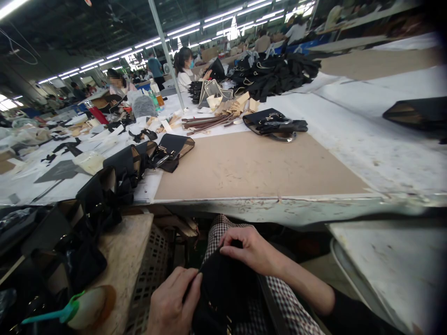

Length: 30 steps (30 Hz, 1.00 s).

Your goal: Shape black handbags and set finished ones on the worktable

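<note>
A black bag with small gold-coloured fittings lies across my lap, over checked trousers. My left hand pinches its left edge between thumb and fingers. Farther up, my right hand grips the top edge, thumb and forefinger bent round the black material. The bag's lower end runs out of the picture. On the table in front, a similar black bag with gold fittings rests at the left of a brown board. Another black bag lies at the board's far edge.
Several black bags line the left side, some on a wooden surface beside a glue bottle with a green nozzle. Brown strips and a heap of black pieces lie farther back. A co-worker sits across the table.
</note>
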### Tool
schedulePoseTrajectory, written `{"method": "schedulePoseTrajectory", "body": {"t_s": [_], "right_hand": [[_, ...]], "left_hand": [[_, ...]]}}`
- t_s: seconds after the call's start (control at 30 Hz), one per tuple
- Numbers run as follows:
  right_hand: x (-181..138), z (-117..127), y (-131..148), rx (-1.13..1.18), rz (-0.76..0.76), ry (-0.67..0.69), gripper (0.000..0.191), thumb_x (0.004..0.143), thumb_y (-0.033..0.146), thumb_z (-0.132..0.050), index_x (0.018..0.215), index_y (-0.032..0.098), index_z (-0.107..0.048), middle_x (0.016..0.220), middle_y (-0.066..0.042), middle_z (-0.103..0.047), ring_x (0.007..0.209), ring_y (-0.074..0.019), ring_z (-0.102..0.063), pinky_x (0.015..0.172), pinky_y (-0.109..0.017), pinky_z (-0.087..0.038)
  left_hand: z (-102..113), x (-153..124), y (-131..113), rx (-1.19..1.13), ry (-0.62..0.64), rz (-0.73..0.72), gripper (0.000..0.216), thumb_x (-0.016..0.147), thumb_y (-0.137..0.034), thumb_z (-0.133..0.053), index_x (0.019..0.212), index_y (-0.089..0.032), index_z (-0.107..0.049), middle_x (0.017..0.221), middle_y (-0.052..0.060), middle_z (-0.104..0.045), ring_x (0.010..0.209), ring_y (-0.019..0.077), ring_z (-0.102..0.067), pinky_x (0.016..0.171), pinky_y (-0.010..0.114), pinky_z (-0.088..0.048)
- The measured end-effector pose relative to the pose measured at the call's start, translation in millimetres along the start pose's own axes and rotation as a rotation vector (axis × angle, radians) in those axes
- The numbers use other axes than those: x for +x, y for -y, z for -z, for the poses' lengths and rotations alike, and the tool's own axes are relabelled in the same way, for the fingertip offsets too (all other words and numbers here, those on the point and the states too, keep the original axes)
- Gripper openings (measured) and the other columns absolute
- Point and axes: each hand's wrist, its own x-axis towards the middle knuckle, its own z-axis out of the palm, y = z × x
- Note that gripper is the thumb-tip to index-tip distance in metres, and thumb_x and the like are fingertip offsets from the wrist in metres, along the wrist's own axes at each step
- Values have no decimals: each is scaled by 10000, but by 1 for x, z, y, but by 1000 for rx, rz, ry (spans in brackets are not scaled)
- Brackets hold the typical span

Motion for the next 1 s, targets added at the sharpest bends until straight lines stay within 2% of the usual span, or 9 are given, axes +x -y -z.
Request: {"method": "schedulePoseTrajectory", "body": {"t_s": [0.1,0.2,0.3,0.4,0.5,0.6,0.77,1.0], "right_hand": [[0,-2,2,-26,-10,-2,104,873,227,-711,777,193,-692,865,-7,-751,818,-179,-689,763,-269,-485],[0,-3,2,-35,-15,-3,100,870,231,-711,781,192,-687,869,-7,-748,819,-180,-685,758,-269,-482],[0,-4,2,-73,-35,-13,100,863,238,-713,778,191,-688,843,-6,-741,792,-180,-673,742,-273,-479],[0,-6,3,-111,-71,-28,87,845,235,-722,774,193,-695,813,-3,-736,767,-180,-664,724,-277,-476],[0,-7,5,-108,-100,-37,75,828,223,-729,764,195,-701,814,-5,-743,776,-188,-670,730,-284,-481],[-1,-6,5,-47,-96,-46,90,828,208,-721,742,194,-699,850,-9,-756,810,-193,-684,761,-288,-494],[-3,-2,2,57,-91,-53,108,818,187,-722,716,196,-690,908,-8,-775,869,-196,-704,802,-286,-504],[-2,-6,-5,33,-126,-94,157,795,205,-736,665,193,-648,865,-2,-767,826,-185,-697,752,-274,-485]], "left_hand": [[0,1,-4,13,-3,38,241,1002,-331,-542,895,-208,-720,767,10,-641,697,133,-644,716,194,-479],[2,2,-8,-40,13,142,288,986,-369,-551,809,-204,-707,733,-1,-619,673,134,-620,668,191,-455],[5,5,-9,-105,86,283,334,963,-433,-565,776,-198,-711,716,-5,-617,661,139,-585,608,190,-431],[7,11,-8,-108,160,365,340,922,-477,-608,773,-190,-713,692,-10,-614,634,138,-544,565,191,-408],[8,18,-7,-108,202,347,268,883,-454,-666,843,-203,-749,720,-11,-661,653,144,-572,603,194,-434],[8,25,-8,-149,238,287,285,912,-455,-621,899,-213,-771,794,5,-713,721,162,-628,651,196,-464],[6,30,-9,-165,258,294,370,907,-524,-606,857,-196,-772,751,14,-706,694,168,-616,600,193,-452],[3,26,-2,-146,244,271,363,913,-518,-606,827,-205,-769,711,-1,-680,652,155,-598,594,195,-426]]}}
